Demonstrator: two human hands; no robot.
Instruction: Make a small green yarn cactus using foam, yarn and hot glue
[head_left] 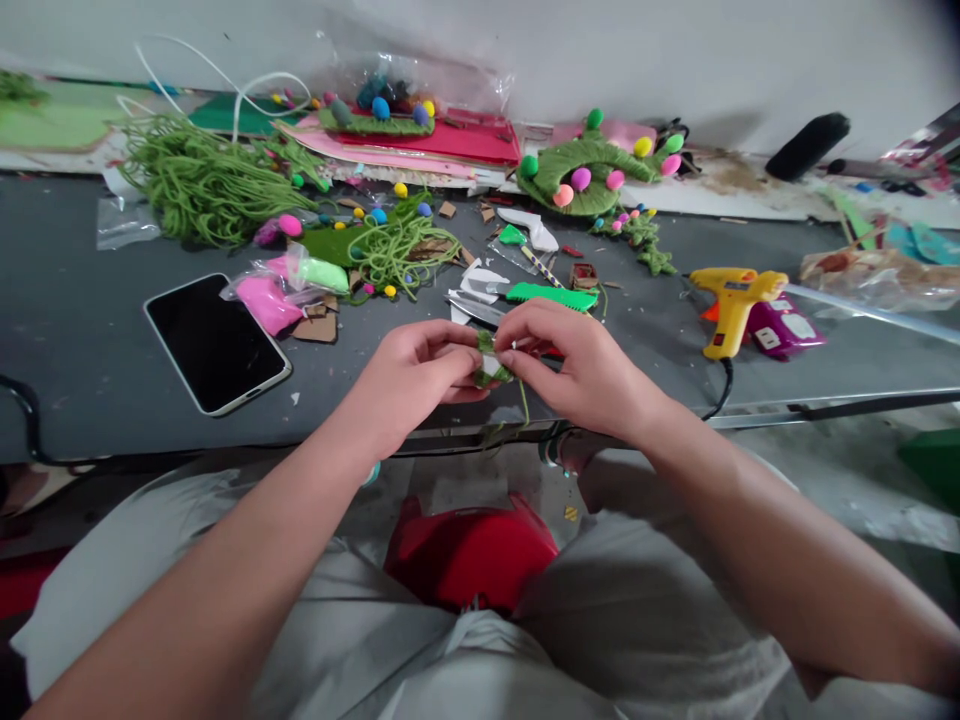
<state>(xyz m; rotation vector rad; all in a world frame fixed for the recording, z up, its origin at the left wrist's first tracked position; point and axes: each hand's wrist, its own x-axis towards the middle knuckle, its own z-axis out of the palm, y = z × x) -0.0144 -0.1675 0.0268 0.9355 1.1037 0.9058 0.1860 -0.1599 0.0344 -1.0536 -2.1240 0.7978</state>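
Observation:
Close to the table's front edge, my left hand (424,375) and my right hand (570,360) meet around a small white piece partly wrapped in green yarn (491,368). My left fingers grip its left side. My right thumb and forefinger pinch at its right side, where the yarn is; a loose strand hangs below. Fingers cover much of the piece, so its full shape is hidden. Just beyond my hands lie a green utility knife (551,294) and scissors (474,308), the latter partly hidden behind my right hand.
A yellow glue gun (731,300) lies at right beside a purple packet (786,328). At left are a phone (216,342), a pink clay bag (268,303) and a green yarn heap (210,180). A yarn-wrapped wreath with coloured balls (600,170) sits at the back.

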